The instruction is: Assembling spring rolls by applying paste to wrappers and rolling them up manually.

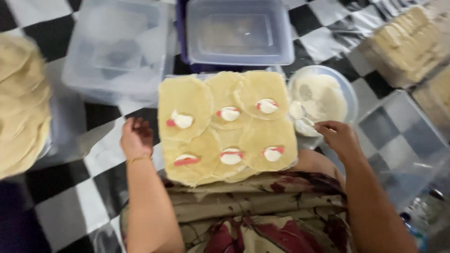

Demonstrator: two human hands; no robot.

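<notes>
On the black-and-white checked floor covering [65, 215], the largest things were two clear plastic tubs: one lidded and frosted at the upper left [117, 47], the other [239, 30] sitting on a dark blue base at top centre. No labels or signs could be made out on either. A tall stack of pale round wrappers [21, 103] filled the left edge, and rows of tan folded pieces [405, 40] lay at the upper right.

In the middle sat a board [227, 126] carrying six thin yellowish wrappers, each topped with a white dab and a red strip of filling [229, 114]. Just beside its right edge stood a round bowl of white cream [323, 96], with a spoon [300, 112] resting in it.

The left hand [136, 138] lay beside the board's left edge, fingers loosely curled and holding nothing that showed. The right hand [338, 137] gripped the spoon handle at the bowl's rim.

The board appeared to rest partly on the person's patterned lap [262, 211], so a shift of the knee could tip it and slide the wrappers off. The overlapping wrappers might also stick and tear when separated, and a loaded spoon could drip cream onto them.
</notes>
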